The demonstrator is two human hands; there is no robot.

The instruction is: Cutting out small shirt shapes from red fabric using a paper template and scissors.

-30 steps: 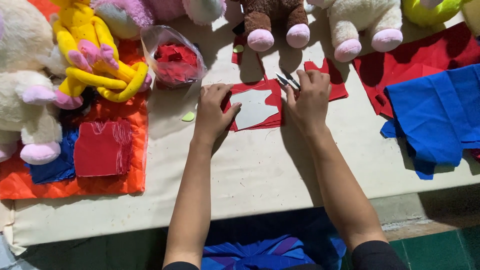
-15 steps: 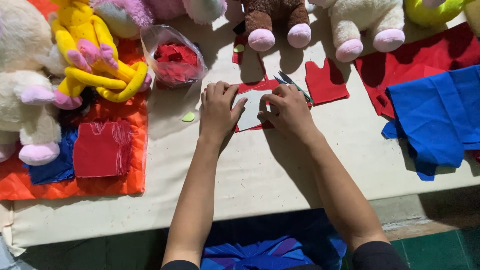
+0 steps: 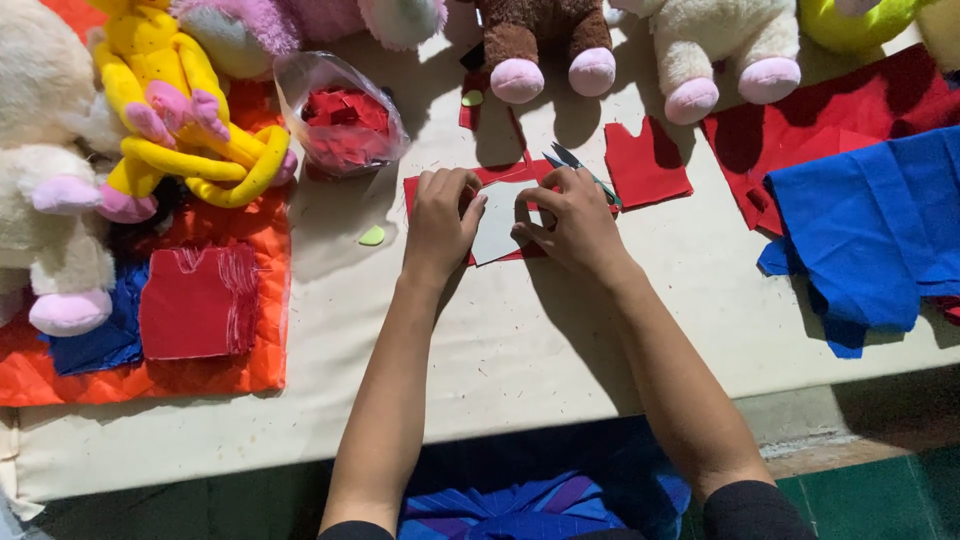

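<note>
1. The left hand [image 3: 440,215] lies palm down on the table [image 3: 560,330], its fingers curled and pressing on the left edge of a pale grey paper template [image 3: 498,222].
2. The right hand [image 3: 575,220] rests on the right side of the same template, fingers bent, thumb and fingertips pinching its edge; it also has hold of a small pair of scissors [image 3: 572,160], whose blades stick out past the knuckles toward the toys.
3. The template sits on a piece of red felt [image 3: 425,188], which lies flat near the middle of the table, between the two hands and showing at the template's left and lower edges.
4. Just to the right of the hands lies a separate red felt scrap [image 3: 645,165], apart from the piece being held.
5. Left of the hands, a clear plastic bag [image 3: 340,115] holds red cut-offs, and a small green oval piece [image 3: 372,236] lies on the table near the left wrist.
6. Along the far edge sit plush toys: a yellow one [image 3: 180,110], a brown one [image 3: 545,40] and a cream one [image 3: 720,45] with pink feet.
7. At the right lie blue cloth [image 3: 880,220] over red cloth [image 3: 800,140].
8. At the left, an orange quilted cloth [image 3: 250,290] carries a red felt square [image 3: 195,300].
</note>
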